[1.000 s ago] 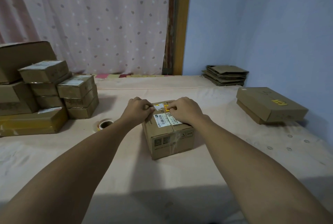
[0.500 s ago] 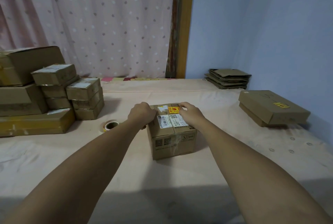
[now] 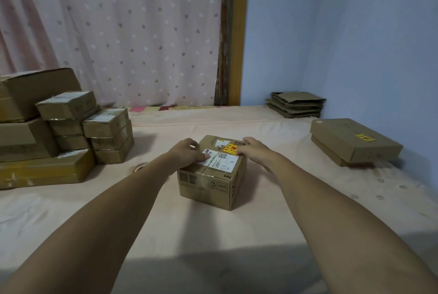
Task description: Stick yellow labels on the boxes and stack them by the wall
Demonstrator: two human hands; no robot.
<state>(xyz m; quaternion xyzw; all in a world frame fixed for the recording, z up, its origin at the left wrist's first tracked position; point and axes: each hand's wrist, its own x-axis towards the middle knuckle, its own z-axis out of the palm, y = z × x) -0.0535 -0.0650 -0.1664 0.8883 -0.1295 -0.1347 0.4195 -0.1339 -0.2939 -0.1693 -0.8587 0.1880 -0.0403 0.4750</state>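
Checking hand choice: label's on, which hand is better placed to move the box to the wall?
Likely right: right hand rests on the box edge nearest the wall; left hand is opposite.

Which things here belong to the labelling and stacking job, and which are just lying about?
Job: small box, yellow label on its top, left hand and right hand resting on it, labelled flat box by the blue wall, pile of boxes at left, roll left of the small box (probably labels).
Lying about: flattened cardboard stack, dotted curtain.
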